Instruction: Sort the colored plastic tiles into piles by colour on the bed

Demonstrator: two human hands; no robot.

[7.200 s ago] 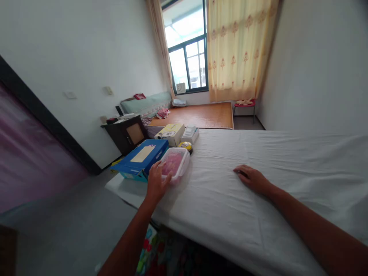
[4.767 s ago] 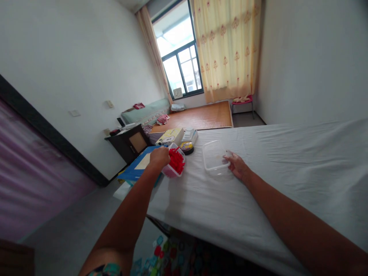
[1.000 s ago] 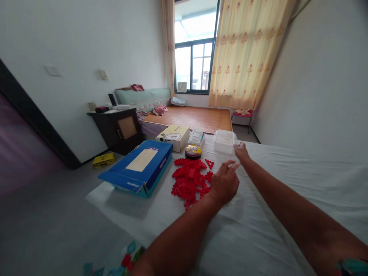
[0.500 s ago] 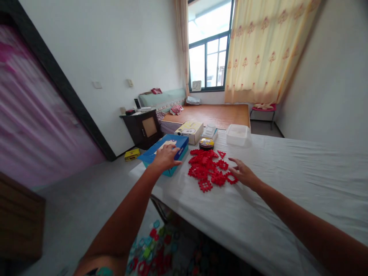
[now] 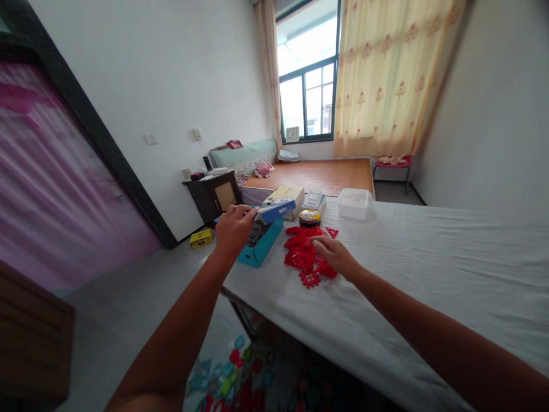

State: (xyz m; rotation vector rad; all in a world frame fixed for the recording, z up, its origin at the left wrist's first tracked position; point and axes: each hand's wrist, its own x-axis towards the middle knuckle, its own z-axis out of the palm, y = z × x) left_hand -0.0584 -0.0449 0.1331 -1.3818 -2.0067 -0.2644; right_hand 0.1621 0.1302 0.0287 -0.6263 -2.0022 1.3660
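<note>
Head view. The person's left hand is clenched on the near edge of the blue lid. The lid stands tilted up above the blue box, at the left edge of the table. The right hand lies palm down on the pile of red pieces, fingers released and extended, grasping nothing. The pile sits on the white cloth, just beside the box. Toward the far edge: a round tin just beyond the pile, a clear container, and a yellow carton.
</note>
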